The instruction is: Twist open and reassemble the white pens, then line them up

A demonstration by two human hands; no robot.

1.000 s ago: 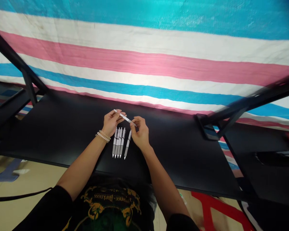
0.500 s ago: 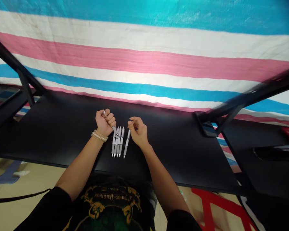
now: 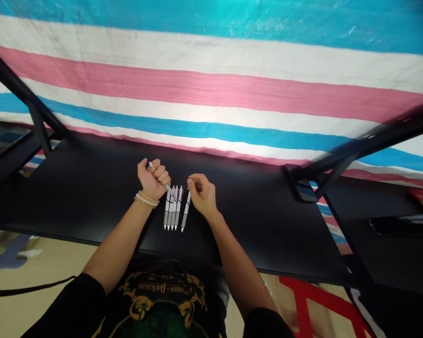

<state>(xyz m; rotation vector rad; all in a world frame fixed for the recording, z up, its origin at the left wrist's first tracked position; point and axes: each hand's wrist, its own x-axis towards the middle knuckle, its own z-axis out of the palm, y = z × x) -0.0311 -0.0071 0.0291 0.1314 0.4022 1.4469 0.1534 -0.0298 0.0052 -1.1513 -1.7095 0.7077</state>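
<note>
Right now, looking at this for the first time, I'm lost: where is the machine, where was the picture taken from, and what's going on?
There is no machine here, only a person's two bare hands. The picture comes from a camera worn on that person's head, looking forward and down. On the black table lie four white-and-gray click pens side by side, with another pen slightly apart on their right. The left hand is closed around one more pen, its lower end pointing over the row. The right hand is by the separate pen's upper end; I can't tell whether it touches it. Behind hangs a striped sheet.
</note>
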